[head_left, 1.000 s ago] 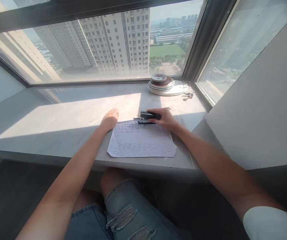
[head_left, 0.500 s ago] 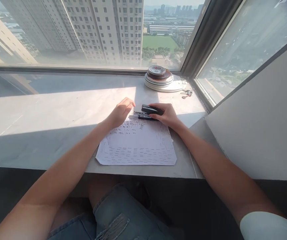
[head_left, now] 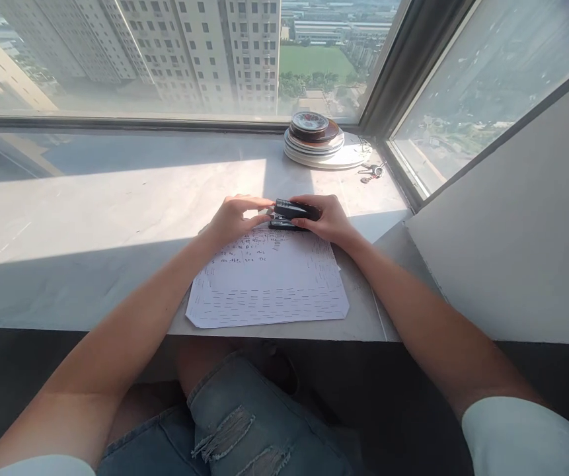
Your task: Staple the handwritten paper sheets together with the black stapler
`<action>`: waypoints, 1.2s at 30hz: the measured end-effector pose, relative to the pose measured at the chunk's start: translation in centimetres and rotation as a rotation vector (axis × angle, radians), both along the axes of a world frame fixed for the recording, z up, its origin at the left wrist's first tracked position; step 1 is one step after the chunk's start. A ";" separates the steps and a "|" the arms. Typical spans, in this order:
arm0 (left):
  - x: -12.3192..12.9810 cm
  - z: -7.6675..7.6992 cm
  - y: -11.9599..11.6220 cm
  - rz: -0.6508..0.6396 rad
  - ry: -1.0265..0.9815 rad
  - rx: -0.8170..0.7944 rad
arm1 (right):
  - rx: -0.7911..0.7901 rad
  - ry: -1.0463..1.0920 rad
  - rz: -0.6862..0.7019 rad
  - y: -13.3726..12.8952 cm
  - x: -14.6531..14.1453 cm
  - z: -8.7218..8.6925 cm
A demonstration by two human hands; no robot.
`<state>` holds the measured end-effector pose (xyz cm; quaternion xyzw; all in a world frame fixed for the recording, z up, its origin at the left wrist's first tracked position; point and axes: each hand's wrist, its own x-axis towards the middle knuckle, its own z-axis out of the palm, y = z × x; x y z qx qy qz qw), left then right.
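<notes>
A black stapler (head_left: 291,210) lies at the far edge of a marked white sheet of paper (head_left: 269,284), its upper arm raised from its base. Around its right end my right hand (head_left: 326,217) is closed, thumb low and fingers on top. My left hand (head_left: 239,217) is at the stapler's left end, thumb and fingers reaching to its front part; whether it grips anything there is too small to tell. Handwriting and short printed dashes cover parts of the paper.
Stacked plates (head_left: 314,145) with a small round patterned item on top stand near the window corner. Keys (head_left: 373,170) lie right of them. The ledge (head_left: 66,264) ends at a front edge above my legs. A white wall (head_left: 517,231) slopes at the right.
My left hand has moved right, its fingers now reaching the stapler's left end. My right hand still holds the stapler. The whole view has shifted slightly.
</notes>
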<state>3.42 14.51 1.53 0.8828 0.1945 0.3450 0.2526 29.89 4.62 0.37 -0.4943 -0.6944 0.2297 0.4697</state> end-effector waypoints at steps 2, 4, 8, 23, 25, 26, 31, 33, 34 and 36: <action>0.0 0.0 -0.1 -0.014 0.019 -0.035 | -0.005 -0.003 0.006 0.0 0.0 0.0; 0.1 0.0 -0.1 -0.026 0.046 -0.073 | -0.001 0.002 0.010 0.1 0.0 -0.1; 0.1 0.1 0.0 0.004 0.075 -0.117 | 0.002 0.012 0.020 0.1 0.0 -0.1; 0.4 0.6 -0.4 0.070 0.122 -0.190 | 0.009 0.062 0.068 0.2 -0.2 -0.1; 0.4 0.6 -0.4 0.072 0.117 -0.194 | 0.009 0.055 0.067 0.2 -0.2 0.0; 0.4 0.6 -0.4 0.070 0.115 -0.199 | 0.012 0.054 0.066 0.2 -0.2 0.0; 0.4 0.7 -0.6 0.053 0.103 -0.222 | 0.003 0.053 0.059 0.2 -0.2 0.0; 0.4 0.8 -0.6 0.069 0.100 -0.242 | 0.000 0.052 0.058 0.2 -0.2 0.0; 0.4 0.8 -0.6 0.082 0.101 -0.259 | -0.001 0.050 0.056 0.3 -0.2 -0.1; 0.4 0.9 -0.6 0.103 0.110 -0.307 | -0.008 0.044 0.049 0.3 -0.2 -0.1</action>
